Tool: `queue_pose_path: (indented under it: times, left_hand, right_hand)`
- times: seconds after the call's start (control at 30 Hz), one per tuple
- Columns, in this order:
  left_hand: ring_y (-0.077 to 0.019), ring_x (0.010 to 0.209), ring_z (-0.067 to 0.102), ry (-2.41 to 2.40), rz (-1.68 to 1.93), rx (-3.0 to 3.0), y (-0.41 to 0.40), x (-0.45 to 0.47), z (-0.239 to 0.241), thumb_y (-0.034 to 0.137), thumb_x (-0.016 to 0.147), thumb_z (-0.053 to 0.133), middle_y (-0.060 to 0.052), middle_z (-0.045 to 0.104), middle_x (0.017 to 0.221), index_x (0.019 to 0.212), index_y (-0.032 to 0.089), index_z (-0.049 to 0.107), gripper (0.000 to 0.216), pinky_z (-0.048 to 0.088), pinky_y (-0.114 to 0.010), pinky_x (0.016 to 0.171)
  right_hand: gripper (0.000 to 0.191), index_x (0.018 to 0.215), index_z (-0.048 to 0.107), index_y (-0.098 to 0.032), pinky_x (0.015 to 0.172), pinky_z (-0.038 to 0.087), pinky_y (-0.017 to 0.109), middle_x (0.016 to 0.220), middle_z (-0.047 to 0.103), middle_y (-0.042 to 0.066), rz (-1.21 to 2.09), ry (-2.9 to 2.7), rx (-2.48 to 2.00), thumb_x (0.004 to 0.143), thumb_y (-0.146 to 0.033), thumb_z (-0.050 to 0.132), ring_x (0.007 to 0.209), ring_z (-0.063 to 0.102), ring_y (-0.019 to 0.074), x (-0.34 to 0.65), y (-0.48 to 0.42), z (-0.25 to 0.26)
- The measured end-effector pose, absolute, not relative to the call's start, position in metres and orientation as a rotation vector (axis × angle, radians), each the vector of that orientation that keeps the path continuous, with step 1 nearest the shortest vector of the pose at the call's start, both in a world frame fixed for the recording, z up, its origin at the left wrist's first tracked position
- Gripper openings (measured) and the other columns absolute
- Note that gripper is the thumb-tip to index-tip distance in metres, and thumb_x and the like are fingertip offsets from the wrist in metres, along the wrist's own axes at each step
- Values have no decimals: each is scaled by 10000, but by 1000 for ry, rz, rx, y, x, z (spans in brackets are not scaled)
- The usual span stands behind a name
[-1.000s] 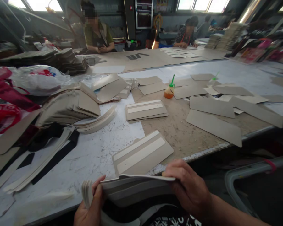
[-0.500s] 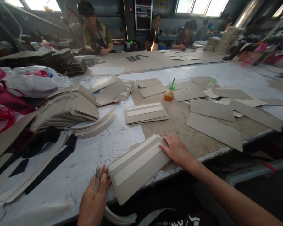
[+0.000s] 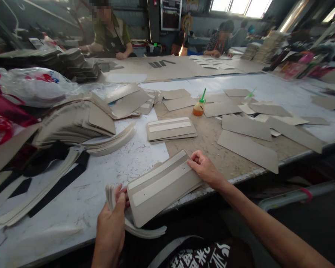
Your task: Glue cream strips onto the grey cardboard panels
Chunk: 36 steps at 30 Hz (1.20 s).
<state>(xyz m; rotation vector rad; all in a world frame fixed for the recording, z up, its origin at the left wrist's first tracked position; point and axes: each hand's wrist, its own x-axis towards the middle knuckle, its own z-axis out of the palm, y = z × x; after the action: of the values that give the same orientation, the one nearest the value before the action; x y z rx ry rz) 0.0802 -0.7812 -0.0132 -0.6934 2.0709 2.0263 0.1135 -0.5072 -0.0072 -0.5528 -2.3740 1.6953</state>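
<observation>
A grey cardboard panel [image 3: 167,193] with two pale strips along it lies tilted at the table's near edge. My right hand [image 3: 205,167] pinches its far right corner between thumb and curled fingers. My left hand [image 3: 113,219] is closed around a bundle of thin white strips [image 3: 145,232], whose loose ends curve out below the panel. The fingertips of that hand are at the panel's left end, partly hidden. Another board edge shows under the panel on the right. Beyond it sits a small stack of similar panels [image 3: 171,130].
A glue bottle [image 3: 198,108] with a green nozzle stands past the stack. Plain grey boards [image 3: 248,149] lie scattered on the right. To the left are a fanned pile of boards [image 3: 75,123], white strips [image 3: 41,193] and black bands. Two co-workers sit across the table.
My right fingers have curled in more tightly at the panel's corner. The panel's near left corner has risen a little. Across the table, the left co-worker's arms have moved apart.
</observation>
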Motion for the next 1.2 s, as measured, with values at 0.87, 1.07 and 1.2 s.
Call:
queue_pose_path:
  times: [0.87, 1.07, 1.2]
  left_hand:
    - [-191, 966, 609, 1960, 2058, -469, -765, 48, 23, 253, 755, 605, -64, 677, 1001, 1115, 139, 583, 379, 452, -281, 859]
    - [-172, 839, 638, 1905, 1964, -303, -738, 8, 39, 195, 742, 574, -64, 696, 903, 1134, 120, 578, 400, 482, -257, 726]
    - [-163, 776, 631, 1956, 1971, -182, -708, -44, 59, 176, 716, 584, -79, 682, 908, 1168, 109, 556, 458, 489, -257, 656]
  right_hand:
    - [307, 1061, 444, -171, 687, 466, 295, 846, 641, 42, 1962, -2306, -501, 817, -354, 478, 759, 605, 171, 104, -501, 2]
    - [306, 1091, 441, -155, 637, 480, 298, 820, 645, 43, 1679, -2380, -604, 819, -294, 418, 714, 618, 179, 77, -480, -6]
    - [318, 1115, 470, -121, 653, 488, 288, 870, 662, 73, 1350, -2450, -515, 839, -252, 381, 752, 629, 182, 23, -448, 18]
